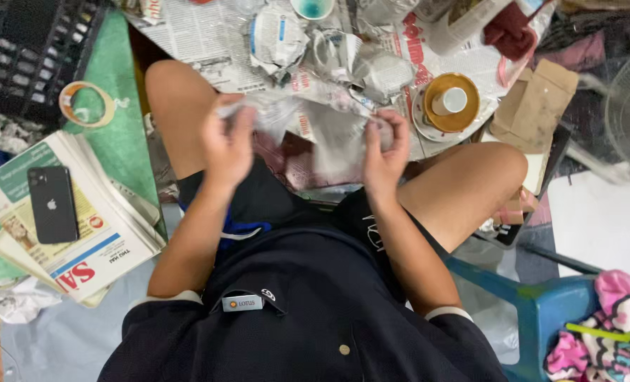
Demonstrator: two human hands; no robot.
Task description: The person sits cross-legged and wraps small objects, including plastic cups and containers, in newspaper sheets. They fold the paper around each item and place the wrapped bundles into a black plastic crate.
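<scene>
A crumpled sheet of newspaper (pixel 315 131) is stretched above the person's knees, the left hand (pixel 228 145) pinched shut on one end, the right hand (pixel 384 152) on the other. Beyond it lie paper-wrapped bundles (pixel 329 53); a phone (pixel 52 205) rests on stacked newspapers (pixel 95 240) at left.

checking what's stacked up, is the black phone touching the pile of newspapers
Touching. The head view shows the black phone lying flat on the top sheet of the newspaper pile, no gap visible.
</scene>
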